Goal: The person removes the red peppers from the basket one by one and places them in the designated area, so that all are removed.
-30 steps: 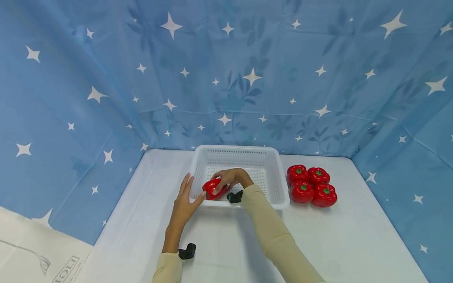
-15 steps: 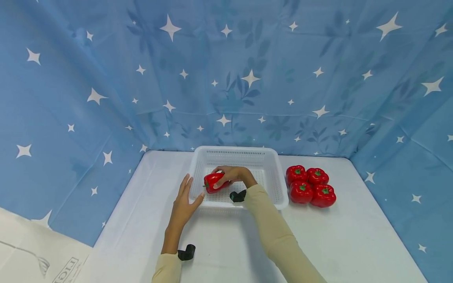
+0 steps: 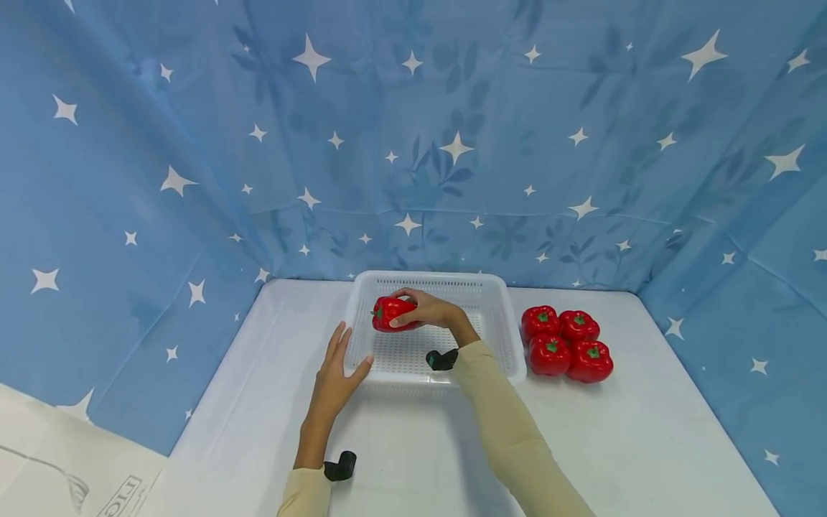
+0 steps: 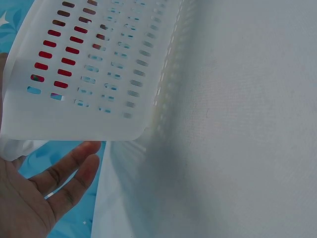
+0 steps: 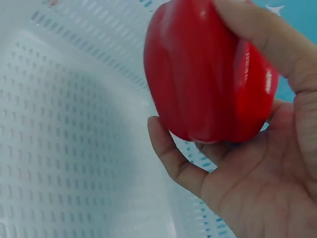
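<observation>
A glossy red bell pepper (image 3: 390, 314) with a green stem is held on its side over the white perforated basket (image 3: 506, 319). My right hand (image 3: 434, 309) grips it between thumb and fingers; the right wrist view shows the pepper (image 5: 198, 74) up close, above the basket's floor. Beside the basket's left front corner is my left hand (image 3: 332, 377), its fingers straight and thumb spread. In the left wrist view, fingers of the left hand (image 4: 49, 193) extend next to the basket's outer wall (image 4: 74, 119); whether they touch it I cannot tell.
Several red bell peppers (image 3: 566, 345) stand in a tight group on the white table (image 3: 413, 438), just right of the basket. A blue star-patterned curtain (image 3: 413, 179) hangs behind the table and along both sides.
My right hand has lifted the bell pepper from the basket's front left, moving it up and back. The left hand has stayed at the basket's left corner.
</observation>
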The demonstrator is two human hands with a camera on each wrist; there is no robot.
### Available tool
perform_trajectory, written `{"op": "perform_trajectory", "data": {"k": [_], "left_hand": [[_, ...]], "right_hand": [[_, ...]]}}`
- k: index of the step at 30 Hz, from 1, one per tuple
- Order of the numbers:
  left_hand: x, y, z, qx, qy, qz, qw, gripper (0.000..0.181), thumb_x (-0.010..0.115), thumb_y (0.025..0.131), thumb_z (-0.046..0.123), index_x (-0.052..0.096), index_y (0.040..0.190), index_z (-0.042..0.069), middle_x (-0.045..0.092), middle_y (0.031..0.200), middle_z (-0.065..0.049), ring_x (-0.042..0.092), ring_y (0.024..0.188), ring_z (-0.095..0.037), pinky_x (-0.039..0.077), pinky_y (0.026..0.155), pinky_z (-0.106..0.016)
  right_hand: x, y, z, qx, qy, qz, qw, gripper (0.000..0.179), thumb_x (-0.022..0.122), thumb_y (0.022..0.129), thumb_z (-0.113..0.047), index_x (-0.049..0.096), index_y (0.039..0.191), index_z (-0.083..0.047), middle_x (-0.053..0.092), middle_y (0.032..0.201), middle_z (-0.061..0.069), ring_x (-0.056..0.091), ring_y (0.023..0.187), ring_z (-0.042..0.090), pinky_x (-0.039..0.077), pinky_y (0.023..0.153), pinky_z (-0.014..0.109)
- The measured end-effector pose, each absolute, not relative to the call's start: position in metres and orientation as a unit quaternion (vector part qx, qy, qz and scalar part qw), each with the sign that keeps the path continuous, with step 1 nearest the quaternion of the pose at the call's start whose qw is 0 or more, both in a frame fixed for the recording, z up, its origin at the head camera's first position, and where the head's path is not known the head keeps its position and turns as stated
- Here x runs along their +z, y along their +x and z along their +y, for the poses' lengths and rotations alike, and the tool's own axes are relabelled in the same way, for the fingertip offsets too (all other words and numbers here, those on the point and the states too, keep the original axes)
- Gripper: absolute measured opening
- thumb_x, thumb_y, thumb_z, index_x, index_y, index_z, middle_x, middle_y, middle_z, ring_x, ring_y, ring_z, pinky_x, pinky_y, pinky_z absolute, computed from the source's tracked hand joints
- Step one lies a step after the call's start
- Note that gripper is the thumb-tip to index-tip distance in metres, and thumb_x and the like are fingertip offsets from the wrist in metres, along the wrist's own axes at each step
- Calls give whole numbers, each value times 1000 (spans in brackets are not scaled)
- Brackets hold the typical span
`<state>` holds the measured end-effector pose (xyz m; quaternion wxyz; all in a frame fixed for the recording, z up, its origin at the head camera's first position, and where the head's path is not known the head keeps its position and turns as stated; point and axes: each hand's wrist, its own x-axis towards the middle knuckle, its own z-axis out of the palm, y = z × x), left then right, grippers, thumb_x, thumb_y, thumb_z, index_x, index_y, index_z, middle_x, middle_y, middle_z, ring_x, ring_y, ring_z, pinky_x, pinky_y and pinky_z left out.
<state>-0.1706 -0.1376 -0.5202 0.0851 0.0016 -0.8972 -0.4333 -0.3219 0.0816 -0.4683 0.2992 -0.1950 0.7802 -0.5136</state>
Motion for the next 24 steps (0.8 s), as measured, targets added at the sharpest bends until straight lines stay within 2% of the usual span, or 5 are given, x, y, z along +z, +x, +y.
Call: {"op": "perform_trajectory", "data": {"k": [5, 11, 16, 24], "left_hand": [[-520, -170, -138, -435, 2, -897, 82, 79, 63, 89, 52, 28, 155, 24, 13, 164, 11, 34, 144, -36, 43, 102, -59], [-518, -169, -138, -434, -5, -897, 87, 79, 63, 90, 49, 27, 155, 22, 13, 165, 7, 33, 145, -37, 39, 106, -58], [-519, -170, -138, -434, -9, -896, 94, 80, 64, 90, 48, 28, 155, 20, 13, 165, 4, 36, 142, -39, 41, 106, -60], [-522, -172, -138, -433, -6, -896, 97, 80, 65, 90, 50, 28, 155, 20, 12, 165, 8, 42, 138, -40, 45, 103, -61]], "right_hand": [[-457, -322, 87, -536, -195, 775, 273, 70, 77, 81, -21, 40, 140, -16, 50, 138, 12, 51, 125, 30, 57, 94, 43], [-444, -323, 98, -573, -190, 763, 233, 74, 75, 83, -16, 35, 145, -15, 45, 144, 13, 44, 132, 33, 56, 95, 44], [-433, -321, 113, -603, -187, 751, 195, 77, 74, 83, -16, 33, 148, -15, 43, 146, 13, 41, 134, 34, 56, 95, 45], [-421, -312, 134, -640, -184, 731, 149, 76, 72, 84, -11, 29, 147, -15, 40, 147, 14, 41, 134, 35, 56, 94, 44]]}}
